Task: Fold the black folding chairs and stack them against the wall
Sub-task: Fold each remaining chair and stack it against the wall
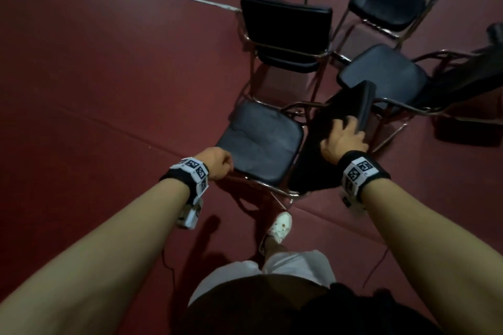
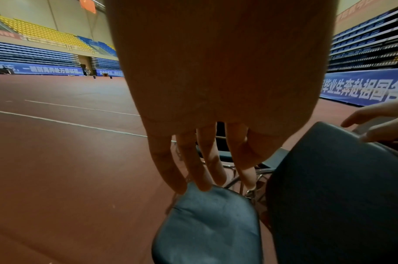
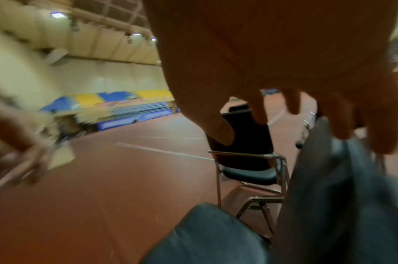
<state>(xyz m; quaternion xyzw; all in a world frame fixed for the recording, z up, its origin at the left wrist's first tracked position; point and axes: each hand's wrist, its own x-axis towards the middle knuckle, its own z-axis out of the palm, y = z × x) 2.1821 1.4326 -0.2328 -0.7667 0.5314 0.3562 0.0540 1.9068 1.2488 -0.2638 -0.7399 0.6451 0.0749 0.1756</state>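
Starting at your left, your left hand sits at the near left edge of the chair seat. The head view makes it look curled at the seat's rim, but the left wrist view shows the fingers long and fairly straight, tips just over the cushion, so I read it as relaxed and holding nothing, placed there to tip the seat up. Whether the fingertips touch the cushion, I cannot tell.

That seat lies flat, so this folding chair is not yet folded; it stands on the dark red floor right in front of your white shoe.

Moving right, your right hand is laid on the top of the chair's backrest, fingers bent over its upper edge. That hold looks meant to steady the frame while the seat swings; the right wrist view is too blurred to confirm how firmly you grip.

Further right and beyond, other black chairs stand open, close together, legs nearly meshed. Mind those frames when you pull yours free. No wall for stacking shows in the head view.
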